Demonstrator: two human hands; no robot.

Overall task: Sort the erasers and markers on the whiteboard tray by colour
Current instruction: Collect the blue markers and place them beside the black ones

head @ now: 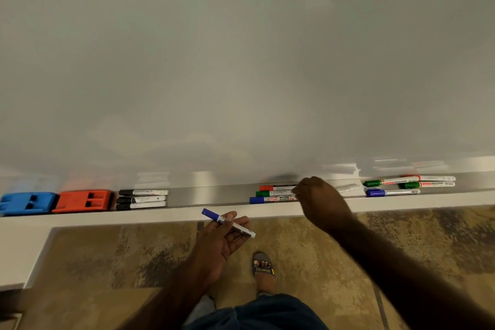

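Dark blue trouser fabric (257, 313) is cut off by the bottom edge; one sandalled foot (263, 270) is seen just beyond it on a mottled tan-brown floor (107, 254). Left hand (225, 238): palm up below the tray lip, thumb pinning a blue-capped marker (227, 223) across the fingers; a second thin item under it cannot be made out. Right hand (318, 201): fingers curled at the tray, touching the ends of three stacked markers; fingertips are hidden behind the knuckles, so whether one is pinched cannot be told. Those three: red marker (276, 187) at the back, green marker (272, 193) in the middle, blue Flair marker (270, 199) in front, right ends covered by the hand. A pale smeared object (351, 189) right of the hand is too blurred to identify. Tray (209, 195): long brushed-metal channel with a white front lip, under a matte grey-white whiteboard (241, 61) carrying faint reflections. Left end: blue eraser (26, 203) touching a red eraser (84, 200), both blocky plastic with rectangular slots; beside them three black markers (142, 199) stacked side by side. Right end: two green markers (391, 181), one further marker behind them with its cap colour unclear, and a blue marker (392, 192) in front. White ledge (24, 249) at lower left is cropped by the frame.
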